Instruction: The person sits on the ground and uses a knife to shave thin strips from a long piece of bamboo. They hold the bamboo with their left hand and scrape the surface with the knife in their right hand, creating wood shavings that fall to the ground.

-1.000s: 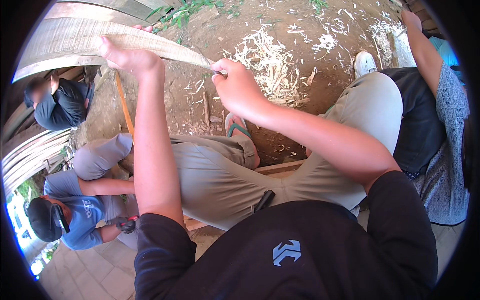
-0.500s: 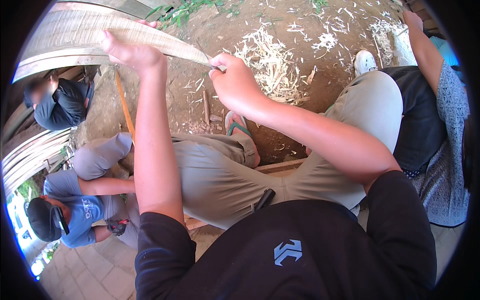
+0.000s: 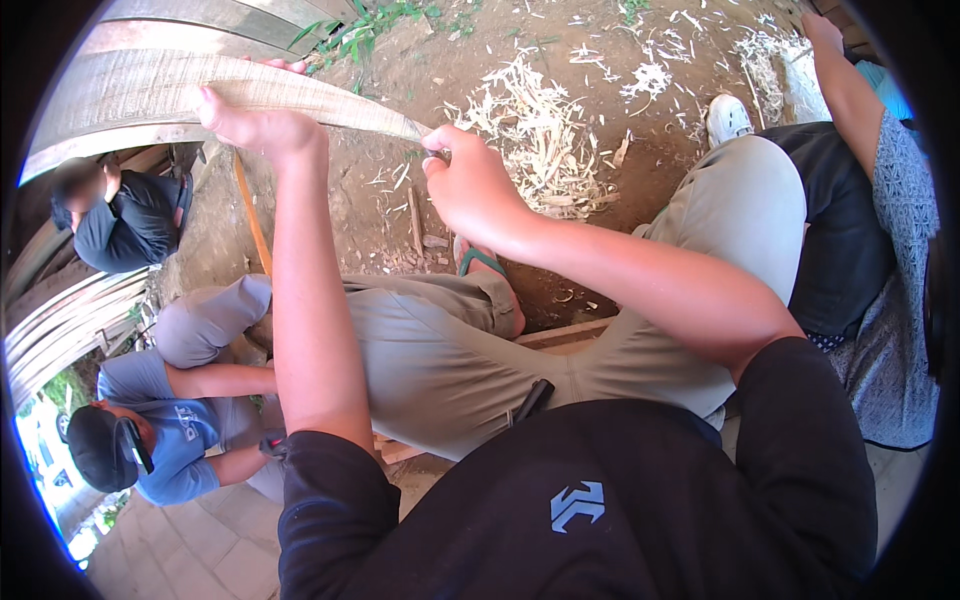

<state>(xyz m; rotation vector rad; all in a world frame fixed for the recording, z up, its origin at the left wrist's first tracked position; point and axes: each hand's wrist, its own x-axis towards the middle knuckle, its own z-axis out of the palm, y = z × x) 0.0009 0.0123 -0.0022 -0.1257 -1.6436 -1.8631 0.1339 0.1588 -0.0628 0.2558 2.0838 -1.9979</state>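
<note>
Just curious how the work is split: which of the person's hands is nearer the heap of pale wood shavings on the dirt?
Right. The right hand works at the tapered wooden plank's pointed tip, beside the pale wood shavings. The left hand grips the plank farther left, well away from them.

Pale, matt wooden strip (image 3: 300,95) shows rough grain; curled wood shavings (image 3: 535,130) at one o'clock lie on crumbly brown soil (image 3: 400,200)

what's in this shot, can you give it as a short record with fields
left hand: left hand grips the wooden slat from below
right hand: right hand closed at the slat's pointed tip; any tool in its grip is hidden
ground: bare dirt with a pile of wood shavings
nearby: person in blue shirt low left; person in dark shirt beyond
</note>
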